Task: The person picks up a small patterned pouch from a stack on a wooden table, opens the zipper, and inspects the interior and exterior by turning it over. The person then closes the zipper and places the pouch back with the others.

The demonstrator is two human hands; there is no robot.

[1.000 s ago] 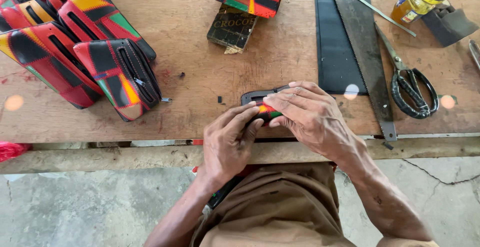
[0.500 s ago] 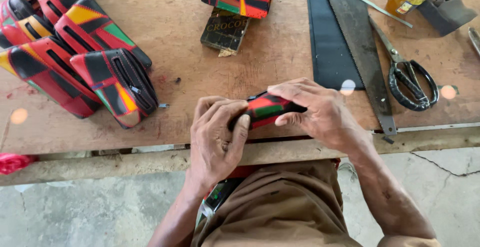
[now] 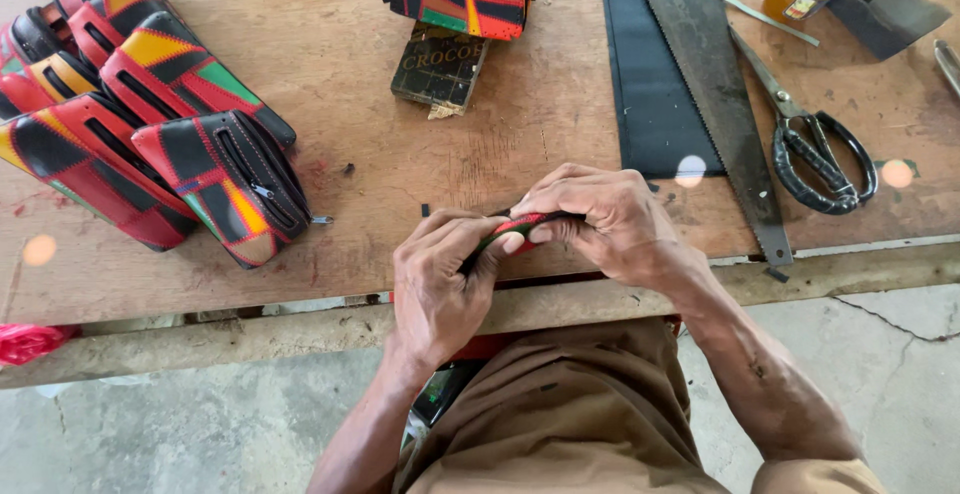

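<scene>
Head view is showing both hands closing around a small red, green and black patchwork leather pouch (image 3: 520, 229) at the near edge of the worn wooden workbench (image 3: 480, 144). Half a second ago its coloured face was showing; now the left hand (image 3: 437, 279) and right hand (image 3: 605, 219) are pinching it edge-on, fingers wrapping tightly, so the piece is being turned or folded. Most of it is hiding under the fingers. Finished zip pouches (image 3: 150, 144) are lying well apart on the left, black-handled scissors (image 3: 815, 144) on the right.
</scene>
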